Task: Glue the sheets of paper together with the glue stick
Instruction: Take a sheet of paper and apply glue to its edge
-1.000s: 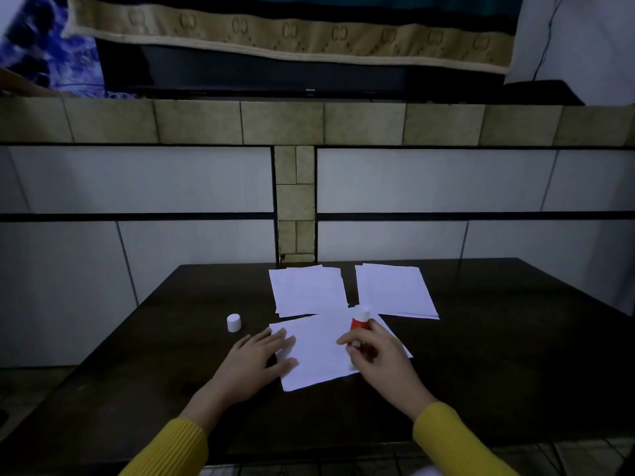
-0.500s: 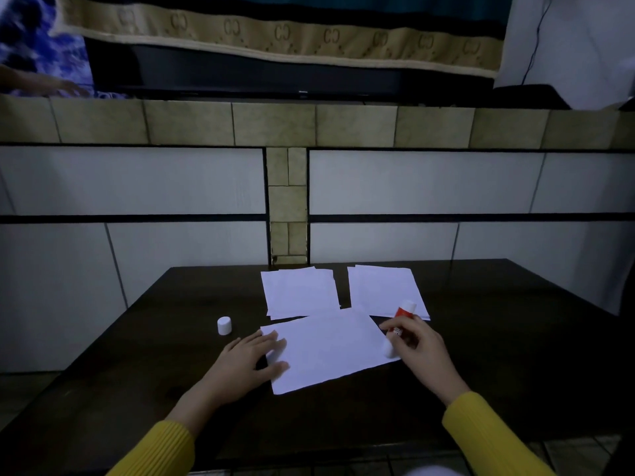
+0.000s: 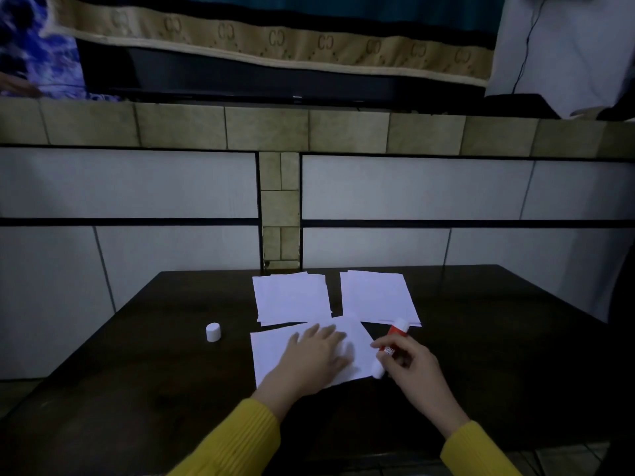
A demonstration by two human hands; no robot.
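Note:
A white sheet of paper (image 3: 271, 355) lies on the dark table (image 3: 137, 389) in front of me. My left hand (image 3: 318, 352) rests flat on its middle with the fingers spread. My right hand (image 3: 410, 364) grips a red and white glue stick (image 3: 391, 345), whose white tip touches the sheet's right edge. Behind the sheet lie two stacks of white paper, the left paper stack (image 3: 292, 297) and the right paper stack (image 3: 378, 295). The glue stick's white cap (image 3: 213, 332) stands on the table to the left.
A tiled wall (image 3: 378, 187) rises directly behind the table's far edge. A patterned cloth (image 3: 275, 36) hangs over the ledge above it. The table's right half (image 3: 515, 355) holds nothing.
My left hand has slid from the sheet's left edge onto its middle. My right hand with the glue stick stays at the sheet's right edge, having moved there from the middle a second ago.

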